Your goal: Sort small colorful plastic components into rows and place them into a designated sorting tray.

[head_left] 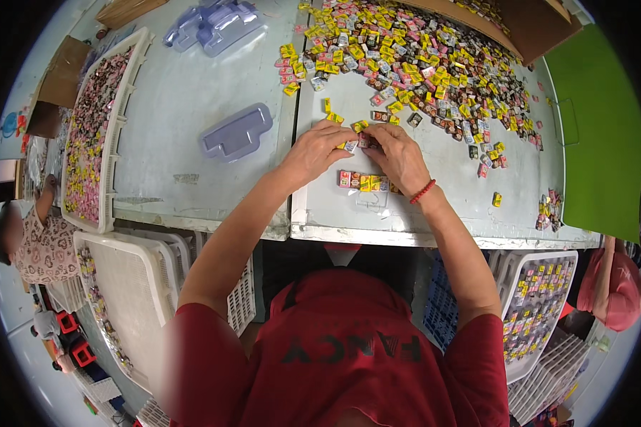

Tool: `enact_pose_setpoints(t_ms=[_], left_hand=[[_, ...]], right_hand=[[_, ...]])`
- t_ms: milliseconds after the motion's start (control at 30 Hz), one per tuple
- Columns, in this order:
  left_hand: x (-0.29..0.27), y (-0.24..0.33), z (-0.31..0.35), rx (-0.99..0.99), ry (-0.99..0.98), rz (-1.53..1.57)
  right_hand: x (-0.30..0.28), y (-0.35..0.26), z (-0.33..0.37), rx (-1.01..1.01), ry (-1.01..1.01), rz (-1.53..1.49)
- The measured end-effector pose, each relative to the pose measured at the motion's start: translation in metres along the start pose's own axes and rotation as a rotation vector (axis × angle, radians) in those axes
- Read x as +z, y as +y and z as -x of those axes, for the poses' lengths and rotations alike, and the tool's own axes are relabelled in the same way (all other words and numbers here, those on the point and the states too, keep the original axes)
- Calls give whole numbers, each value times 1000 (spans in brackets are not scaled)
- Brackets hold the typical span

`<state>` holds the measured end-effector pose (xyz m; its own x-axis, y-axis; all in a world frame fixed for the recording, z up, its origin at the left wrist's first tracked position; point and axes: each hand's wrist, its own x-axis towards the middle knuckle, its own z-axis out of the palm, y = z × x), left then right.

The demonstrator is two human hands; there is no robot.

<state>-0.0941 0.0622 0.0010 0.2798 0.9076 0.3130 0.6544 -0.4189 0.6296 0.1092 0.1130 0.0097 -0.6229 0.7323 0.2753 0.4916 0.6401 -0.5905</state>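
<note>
My left hand (315, 154) and my right hand (400, 158) meet over the table, fingertips pinched together. The left fingers hold a tiny white box (350, 146). The right fingers close on a small pinkish box (364, 141), partly hidden by them. Just nearer to me lies a short row of tiny pink, brown and yellow boxes (365, 182), its right end covered by my right hand. A see-through plastic piece (372, 202) sits against that row. A few loose yellow boxes (335, 118) and brown boxes (379, 115) lie beyond my fingertips.
A large heap of tiny boxes (434, 71) spreads across the far table, below a cardboard box (541, 28). To the left are a bluish plastic tray (236, 132), stacked similar trays (217, 27) and a filled white crate (111, 142). Other people (48, 245) are at both sides.
</note>
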Motion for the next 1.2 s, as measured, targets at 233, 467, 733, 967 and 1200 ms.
enact_pose_setpoints(t_ms=[233, 467, 733, 967, 1200], left_hand=[[9, -4, -10, 15, 12, -69], [-18, 26, -36, 129, 54, -107], [9, 61, 45, 77, 180, -43], [40, 64, 54, 139, 159, -66], [52, 56, 64, 79, 188, 32]], right_hand=[[4, 5, -3, -62, 41, 4], [-33, -7, -14, -124, 0, 124], [-52, -37, 62, -42, -46, -1], [-28, -45, 81, -82, -63, 159], [-16, -44, 85, -108, 41, 70]])
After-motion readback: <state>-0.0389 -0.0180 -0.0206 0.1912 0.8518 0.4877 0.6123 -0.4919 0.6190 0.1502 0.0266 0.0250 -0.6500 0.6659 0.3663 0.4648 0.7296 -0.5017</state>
